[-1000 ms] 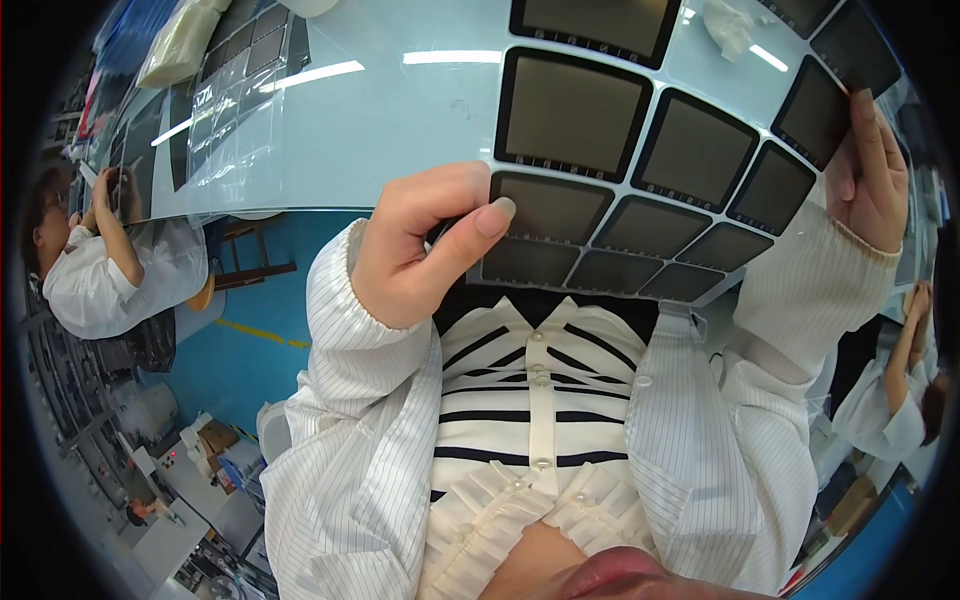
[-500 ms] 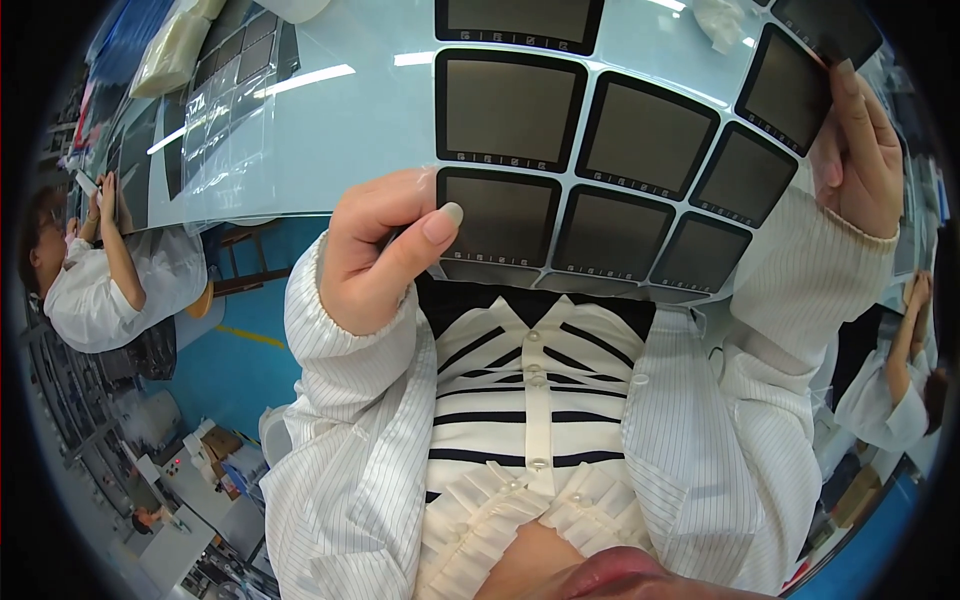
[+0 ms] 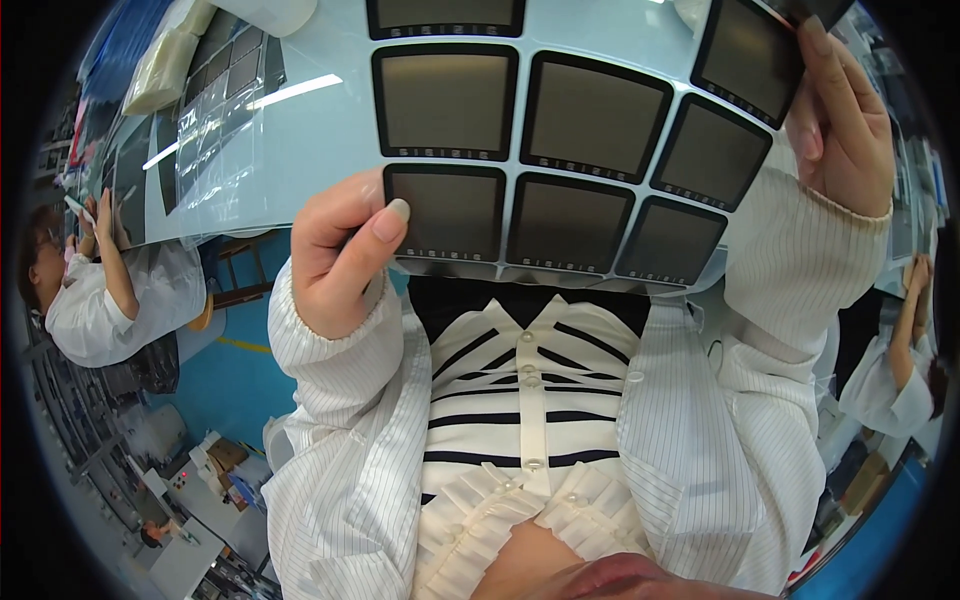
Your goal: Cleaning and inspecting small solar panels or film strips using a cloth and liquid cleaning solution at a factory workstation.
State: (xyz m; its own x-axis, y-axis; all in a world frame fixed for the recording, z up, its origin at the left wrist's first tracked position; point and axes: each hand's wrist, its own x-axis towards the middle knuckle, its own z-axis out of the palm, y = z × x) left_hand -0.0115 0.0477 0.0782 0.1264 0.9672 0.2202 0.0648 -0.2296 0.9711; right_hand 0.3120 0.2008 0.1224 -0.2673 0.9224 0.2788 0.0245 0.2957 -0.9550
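Observation:
I hold up a clear sheet [image 3: 590,65] that carries several dark square panels with black frames [image 3: 565,220]. My left hand [image 3: 335,255] pinches its lower left corner, thumb on the front of the corner panel [image 3: 445,215]. My right hand [image 3: 840,120] grips the upper right edge, fingers over another dark panel [image 3: 745,55]. The sheet is tilted, its right side higher. My striped white coat and shirt [image 3: 530,420] show below it.
A pale blue table [image 3: 300,140] runs behind the sheet, with more panel sheets in clear film [image 3: 215,120] and foam pads [image 3: 165,60] at the left. One person in a white coat [image 3: 110,290] works at the left, another person [image 3: 900,370] at the right.
The sheet has come nearer and lower toward my face, so its panels look larger. Both hands keep the same hold on its corners.

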